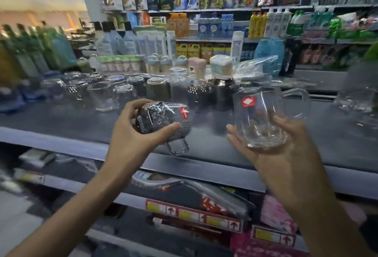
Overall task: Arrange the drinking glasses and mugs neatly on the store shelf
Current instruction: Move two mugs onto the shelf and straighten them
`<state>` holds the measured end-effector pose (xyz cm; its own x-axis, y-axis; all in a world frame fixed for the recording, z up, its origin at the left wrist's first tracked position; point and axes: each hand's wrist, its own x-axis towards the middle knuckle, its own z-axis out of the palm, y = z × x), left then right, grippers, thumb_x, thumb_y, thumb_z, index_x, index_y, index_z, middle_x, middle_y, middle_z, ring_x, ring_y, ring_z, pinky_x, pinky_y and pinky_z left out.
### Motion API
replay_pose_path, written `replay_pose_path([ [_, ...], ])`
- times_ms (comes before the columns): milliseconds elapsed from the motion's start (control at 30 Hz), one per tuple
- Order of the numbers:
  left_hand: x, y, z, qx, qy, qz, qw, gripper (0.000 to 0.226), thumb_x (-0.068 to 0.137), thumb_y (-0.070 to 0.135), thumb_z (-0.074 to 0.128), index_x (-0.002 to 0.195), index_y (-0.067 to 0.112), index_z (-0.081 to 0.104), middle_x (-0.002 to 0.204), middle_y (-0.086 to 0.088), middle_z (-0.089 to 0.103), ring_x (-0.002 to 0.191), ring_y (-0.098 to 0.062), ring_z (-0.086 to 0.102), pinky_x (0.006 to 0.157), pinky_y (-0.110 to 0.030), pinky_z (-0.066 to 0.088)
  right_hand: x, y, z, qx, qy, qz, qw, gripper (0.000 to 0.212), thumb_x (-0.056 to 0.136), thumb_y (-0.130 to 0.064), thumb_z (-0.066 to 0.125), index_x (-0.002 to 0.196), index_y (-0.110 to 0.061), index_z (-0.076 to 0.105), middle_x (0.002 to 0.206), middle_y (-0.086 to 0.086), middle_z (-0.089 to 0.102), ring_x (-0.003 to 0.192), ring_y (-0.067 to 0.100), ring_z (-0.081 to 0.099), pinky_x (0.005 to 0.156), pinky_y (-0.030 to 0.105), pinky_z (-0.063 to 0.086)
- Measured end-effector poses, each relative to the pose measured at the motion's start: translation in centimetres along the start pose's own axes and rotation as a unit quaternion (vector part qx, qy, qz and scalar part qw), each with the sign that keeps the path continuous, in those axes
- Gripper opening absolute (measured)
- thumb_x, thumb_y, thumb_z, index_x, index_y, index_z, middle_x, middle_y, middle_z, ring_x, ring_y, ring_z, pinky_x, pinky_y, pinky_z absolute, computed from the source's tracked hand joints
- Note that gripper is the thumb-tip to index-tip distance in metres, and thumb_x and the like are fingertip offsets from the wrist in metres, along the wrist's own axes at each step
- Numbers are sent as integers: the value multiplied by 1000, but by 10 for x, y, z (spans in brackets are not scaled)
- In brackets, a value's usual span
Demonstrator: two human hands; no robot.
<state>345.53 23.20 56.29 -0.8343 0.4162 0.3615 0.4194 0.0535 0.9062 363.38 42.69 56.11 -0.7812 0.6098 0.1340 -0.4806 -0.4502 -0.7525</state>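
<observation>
**One mug in the left hand, one glass in the right, both held over the shelf**

The left hand [126,132] grips a textured glass mug [163,119], fingers curled over its top and thumb pressed against its near side. The mug lies on its side, its long axis running roughly left to right with a slight tilt. Its handle [178,147] points down toward the shelf's front edge. Blur hides which end is the mouth.

The right hand [286,154] cups a clear stemless glass [257,117] from below, fingers curled up around both sides of its base. The glass stands close to upright, mouth up and long axis vertical. It is empty, and a red sticker [248,101] sits high on its left side.

Both pieces hang above the front part of the grey shelf [61,121], apart from each other and not touching the deck.

Just behind the stemless glass, a clear handled mug [294,103] stands on the shelf.

Farther back, a row of glassware [122,91] stands on the deck, much of it apparently mouth down. There are two uneven lines of it, too smeared to count exactly.

Behind the row stand small lidded jars [163,64] holding pale sticks, and a crumpled clear plastic bag [255,66] lies to their right.
</observation>
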Motion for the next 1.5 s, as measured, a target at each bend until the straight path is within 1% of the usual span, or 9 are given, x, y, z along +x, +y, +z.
replay_pose_path([
  [167, 17, -42, -68, -12, 3, -1, 1000, 77, 55, 54, 96, 121, 43, 59, 120, 9, 70, 105, -11, 72, 94, -39, 59, 11, 57, 43, -36, 22, 16, 999, 42, 86, -20, 64, 127, -9, 62, 119, 20, 69, 126, 44, 62, 86, 46, 61],
  [367, 33, -81, -173, -24, -9, 8, 1000, 66, 65, 36, 92, 124, 39, 61, 112, 33, 65, 99, 13, 63, 81, -11, 51, 22, 134, 122, -127, 48, 6, 991, 54, 79, -21, 68, 126, 3, 59, 119, 19, 73, 116, 39, 69, 79, 42, 64],
  [533, 43, -113, -267, -14, 4, -22, 1000, 73, 62, 45, 98, 126, 41, 63, 121, 13, 70, 108, -9, 69, 96, -41, 58, 29, 192, 194, -190, 40, 1, 981, 72, 68, -36, 85, 129, -7, 59, 127, 12, 72, 116, 27, 71, 99, 42, 51],
  [600, 47, -118, -296, -6, 10, -16, 1000, 70, 64, 35, 98, 126, 35, 65, 115, 18, 72, 102, -1, 70, 92, -28, 58, 36, 212, 219, -236, 39, 10, 971, 100, 56, -51, 96, 141, -20, 54, 139, 3, 66, 127, 24, 63, 112, 48, 43],
  [700, 56, -127, -331, 8, 25, -9, 1000, 69, 63, 35, 96, 125, 32, 66, 108, 26, 70, 92, 5, 69, 80, -18, 55, 46, 238, 256, -305, 29, 7, 952, 98, 54, -59, 93, 141, -35, 54, 135, -4, 67, 125, 19, 64, 114, 51, 43],
  [933, 94, -159, -383, 38, 62, -10, 997, 69, 58, 38, 97, 115, 39, 59, 114, 22, 61, 86, 0, 71, 70, -18, 55, 79, 283, 318, -394, 21, -60, 917, 59, 73, -32, 89, 124, -33, 59, 101, -13, 74, 86, -6, 70, 66, 9, 52],
  [1067, 120, -178, -405, 73, 58, 9, 996, 68, 61, 38, 95, 117, 36, 57, 116, 22, 60, 96, 24, 56, 78, -11, 49, 111, 317, 331, -455, 30, -120, 882, 58, 69, -32, 93, 114, -36, 56, 102, -11, 71, 87, 1, 69, 69, 12, 53],
  [1233, 148, -195, -434, 124, 39, 26, 991, 74, 58, 54, 90, 123, 45, 55, 121, 38, 56, 116, 28, 43, 96, -20, 39, 141, 354, 355, -538, 47, -179, 822, 71, 60, -61, 84, 121, -41, 55, 106, -22, 65, 88, 4, 65, 77, 31, 56],
  [1500, 176, -209, -478, 155, -11, 83, 984, 70, 65, 43, 91, 126, 43, 58, 119, 37, 58, 110, 23, 52, 81, 6, 38, 165, 396, 390, -609, 39, -226, 759, 79, 67, -41, 91, 138, -37, 56, 105, -11, 63, 90, 12, 61, 78, 32, 55],
])
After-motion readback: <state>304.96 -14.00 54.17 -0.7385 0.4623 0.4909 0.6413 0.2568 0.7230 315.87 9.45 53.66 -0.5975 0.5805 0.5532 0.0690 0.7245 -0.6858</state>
